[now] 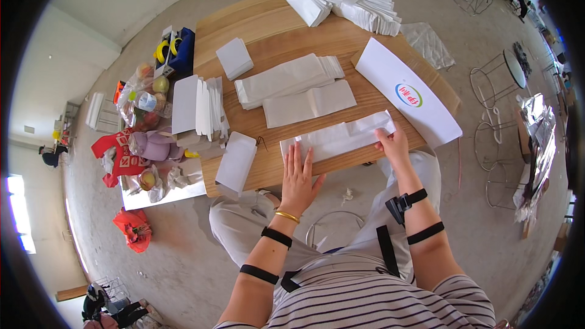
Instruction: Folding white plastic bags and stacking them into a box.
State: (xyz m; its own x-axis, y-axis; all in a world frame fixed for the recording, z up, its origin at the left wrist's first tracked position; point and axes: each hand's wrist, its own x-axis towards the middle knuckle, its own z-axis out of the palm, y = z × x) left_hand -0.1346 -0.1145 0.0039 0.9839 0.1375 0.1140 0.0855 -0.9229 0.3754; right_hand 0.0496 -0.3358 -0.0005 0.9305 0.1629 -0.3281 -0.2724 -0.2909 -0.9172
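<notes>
A long white folded paper strip (341, 138) lies along the near edge of the wooden table, with a raised fold running along its upper side. My left hand (297, 178) rests flat over its left end, fingers stretched out. At the opposite end, my right hand (395, 144) pinches the paper's corner between thumb and fingers. Just beyond lies another flat white strip (311, 103), partly against a stack of similar long papers (286, 79). A white card-like stack (236, 159) sits left of my left hand.
Bundled white papers (347, 3) lie at the table's far end. A large white printed sheet (408, 94) overhangs the right edge. Upright papers (201, 106), a small square stack (234, 58), a blue tape holder (177, 52) and bagged fruit (149, 94) are on the left.
</notes>
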